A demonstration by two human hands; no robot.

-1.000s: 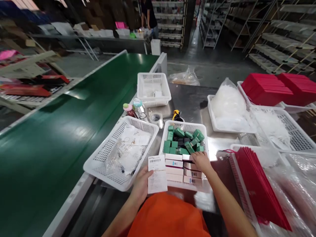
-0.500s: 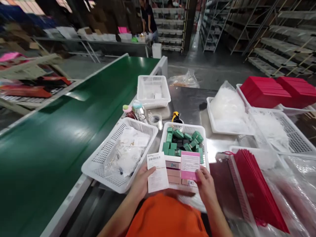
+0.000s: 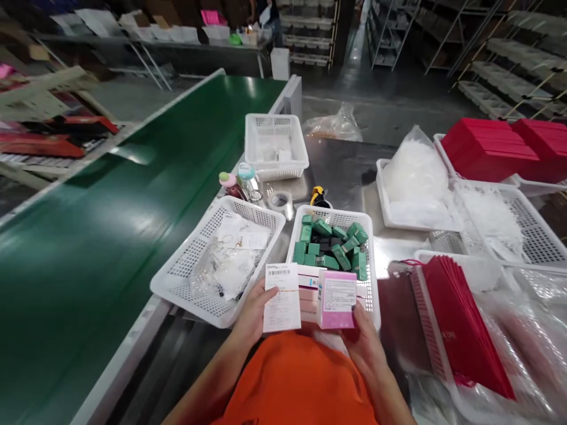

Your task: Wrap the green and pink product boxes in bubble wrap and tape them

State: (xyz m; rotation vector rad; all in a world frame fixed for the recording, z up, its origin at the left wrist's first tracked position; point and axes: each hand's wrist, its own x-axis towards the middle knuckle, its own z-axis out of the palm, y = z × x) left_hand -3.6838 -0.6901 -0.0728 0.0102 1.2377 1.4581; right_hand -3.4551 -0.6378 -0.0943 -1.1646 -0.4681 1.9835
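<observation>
My left hand [image 3: 251,313] is closed on a white paper slip [image 3: 282,307] with a barcode along its top, the thumb pressed on its front. In my right hand [image 3: 364,336] is a pink box [image 3: 337,300] with a white printed label, gripped at its right edge. Both are held up in front of a white perforated basket [image 3: 375,265]. That basket holds small green boxes [image 3: 340,255] toward its far side and pale pink boxes [image 3: 308,300] nearer me, partly hidden by the slip and the pink box.
Left of the hands lies a basket [image 3: 172,284] with bagged items and papers. Tape rolls [image 3: 281,202], a yellow-black dispenser [image 3: 318,196] and another white basket [image 3: 277,171] stand beyond. A green conveyor [image 3: 146,195] runs along the left; red pouches [image 3: 460,324] are at right.
The pink box has turned so that its side face shows, and it sits slightly lower left. The slip stays in my left hand. The whole view has tilted downward a little.
</observation>
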